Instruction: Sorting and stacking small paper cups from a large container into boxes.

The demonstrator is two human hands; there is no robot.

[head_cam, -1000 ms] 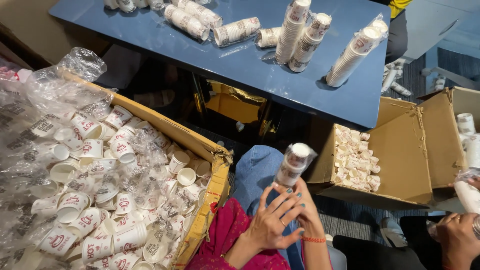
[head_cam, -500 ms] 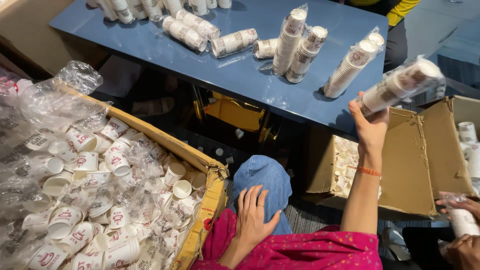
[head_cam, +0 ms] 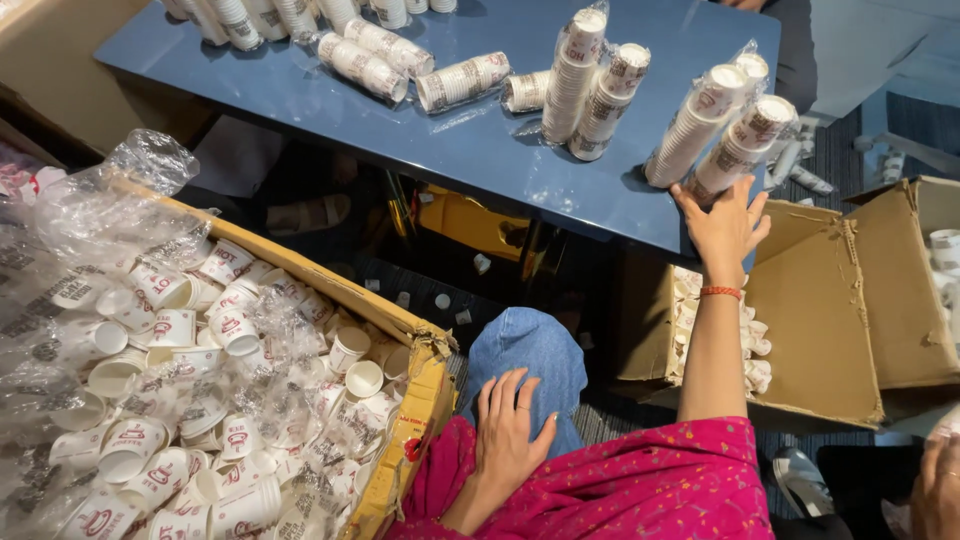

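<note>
Blue table [head_cam: 470, 150], glossy top, seen from above; its near edge runs diagonally down to the near right corner. Wrapped stacks of paper cups lie across it: a row along the far edge [head_cam: 290, 15], two sleeves near the middle [head_cam: 375, 60], one short sleeve [head_cam: 462, 82] just beside them, a pair of taller stacks [head_cam: 590, 85] right of centre.

Right hand [head_cam: 722, 225] is at the near right corner of the table, fingers spread and open, fingertips touching the base of a wrapped cup stack [head_cam: 745, 145] that lies tilted on the table right at that corner. A second wrapped stack [head_cam: 700, 120] lies touching it on the left. Hand isn't clamped around either. Orange band on that wrist.

Left hand [head_cam: 505, 440] is flat and open, holding nothing, resting on the person's blue-clad knee [head_cam: 530, 350]. Pink sleeve below.

Left of the person: large open cardboard box [head_cam: 420, 390] lined with clear plastic film [head_cam: 120, 220], full of loose white paper cups [head_cam: 180, 400] with red print. Right of the person, under the table corner: another open cardboard box [head_cam: 830, 310] with small white cups [head_cam: 755, 345] inside. Floor under the table is dark, a few loose cups [head_cam: 440, 300] on it. Another person's hand [head_cam: 940, 480] shows at the bottom right.
</note>
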